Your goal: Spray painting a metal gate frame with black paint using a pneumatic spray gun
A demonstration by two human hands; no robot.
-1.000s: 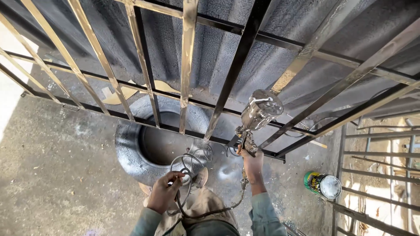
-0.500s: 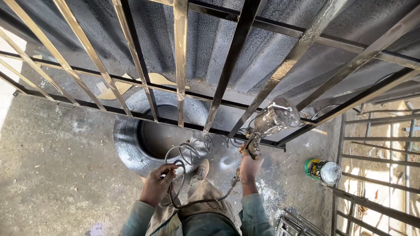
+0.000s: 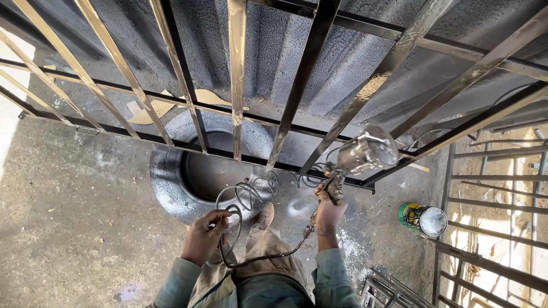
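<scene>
Right hand (image 3: 329, 214) is clenched on the grip of the paint-crusted metal spray gun (image 3: 361, 157), top-heavy with its cup up, so hold low on the handle. Left hand (image 3: 204, 235) grasps the springy coiled grey air hose (image 3: 245, 197). Beyond: black steel bar gate (image 3: 302, 74), old tyre (image 3: 171, 177), rough concrete floor (image 3: 68, 222), green paint can (image 3: 423, 219).

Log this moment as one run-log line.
left hand: grips coiled hose | right hand: holds spray gun at metal grille | tyre below | paint can on floor

Paint-crusted spray gun (image 3: 359, 159) upright; its coiled hose (image 3: 245, 197) dangles.
</scene>
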